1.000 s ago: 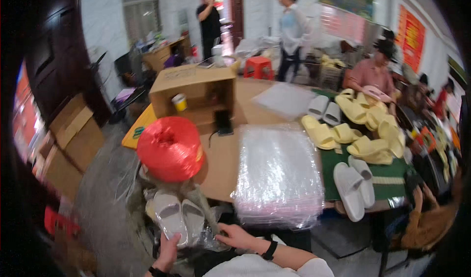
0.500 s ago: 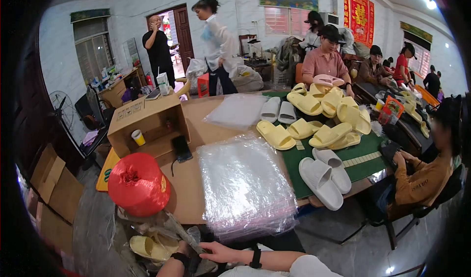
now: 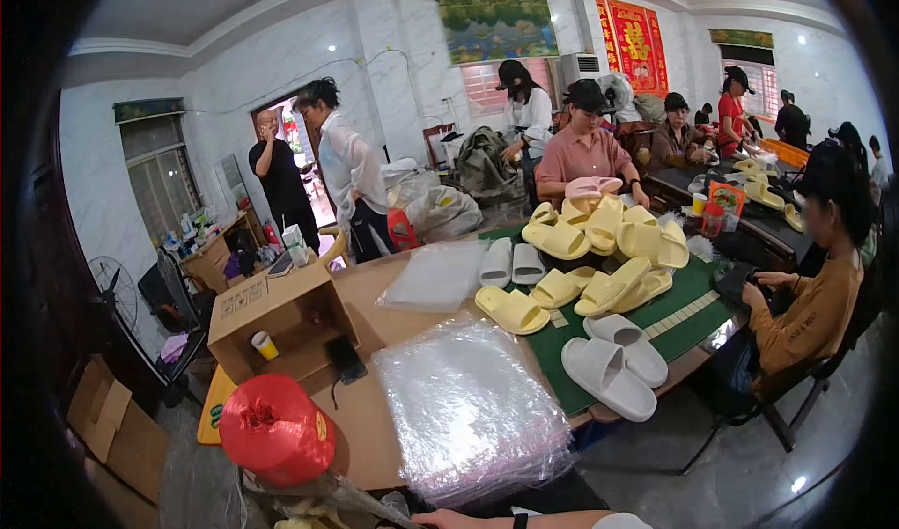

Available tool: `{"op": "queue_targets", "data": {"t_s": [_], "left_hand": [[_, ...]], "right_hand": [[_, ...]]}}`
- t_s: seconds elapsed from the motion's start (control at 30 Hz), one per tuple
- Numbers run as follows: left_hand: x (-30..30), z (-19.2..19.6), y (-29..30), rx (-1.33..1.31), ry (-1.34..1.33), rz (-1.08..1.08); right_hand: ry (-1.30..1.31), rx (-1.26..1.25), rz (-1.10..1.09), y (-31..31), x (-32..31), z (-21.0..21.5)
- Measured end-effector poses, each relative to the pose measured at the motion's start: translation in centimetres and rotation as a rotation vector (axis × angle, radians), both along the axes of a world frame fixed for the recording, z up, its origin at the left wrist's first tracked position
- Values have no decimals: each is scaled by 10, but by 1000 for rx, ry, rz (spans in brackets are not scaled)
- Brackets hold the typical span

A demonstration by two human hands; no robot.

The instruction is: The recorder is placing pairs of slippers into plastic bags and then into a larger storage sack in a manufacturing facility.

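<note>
Only a strip of my right forearm, with a black wristband (image 3: 520, 521), shows along the bottom edge. My right hand (image 3: 440, 519) lies at its left end, mostly cut off, so its fingers cannot be read. It is close to a crumpled clear bag holding yellow slippers (image 3: 304, 512). My left hand is out of the picture. Just above the arm lies a thick stack of clear plastic bags (image 3: 468, 407) on the brown table (image 3: 361, 435). A red spool of twine (image 3: 276, 431) stands at the table's near left corner.
An open cardboard box (image 3: 281, 309) holds a yellow cup (image 3: 265, 345), with a black phone (image 3: 345, 359) beside it. White slippers (image 3: 609, 370) and several yellow slippers (image 3: 581, 281) lie on a green mat. Seated people (image 3: 810, 304) work at the right, and others stand at the back.
The view has tilted upward, showing more of the room. My hands have dropped to the bottom edge; the left one and the bagged slippers it was near have mostly left the picture.
</note>
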State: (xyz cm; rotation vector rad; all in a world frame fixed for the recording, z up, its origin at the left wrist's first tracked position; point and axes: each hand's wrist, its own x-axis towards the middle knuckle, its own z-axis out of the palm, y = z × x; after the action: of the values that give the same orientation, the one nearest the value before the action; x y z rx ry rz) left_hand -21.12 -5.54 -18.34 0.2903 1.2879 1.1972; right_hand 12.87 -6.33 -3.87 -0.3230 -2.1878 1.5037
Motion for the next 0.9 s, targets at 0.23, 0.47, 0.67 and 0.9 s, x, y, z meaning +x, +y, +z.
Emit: {"op": "queue_targets", "data": {"t_s": [0.23, 0.47, 0.67, 0.9], "left_hand": [[18, -3, -76, -37, -94, -14], [93, 207, -150, 204, 1022, -605], [182, 340, -126, 290, 1082, -622], [238, 281, -4, 753, 1543, -737]], "right_hand": [[-24, 134, -30, 10, 4, -7], [14, 133, -265, 42, 117, 48], [-97, 320, -1087, 105, 229, 103], [-855, 410, -1347, 196, 326, 82]]}}
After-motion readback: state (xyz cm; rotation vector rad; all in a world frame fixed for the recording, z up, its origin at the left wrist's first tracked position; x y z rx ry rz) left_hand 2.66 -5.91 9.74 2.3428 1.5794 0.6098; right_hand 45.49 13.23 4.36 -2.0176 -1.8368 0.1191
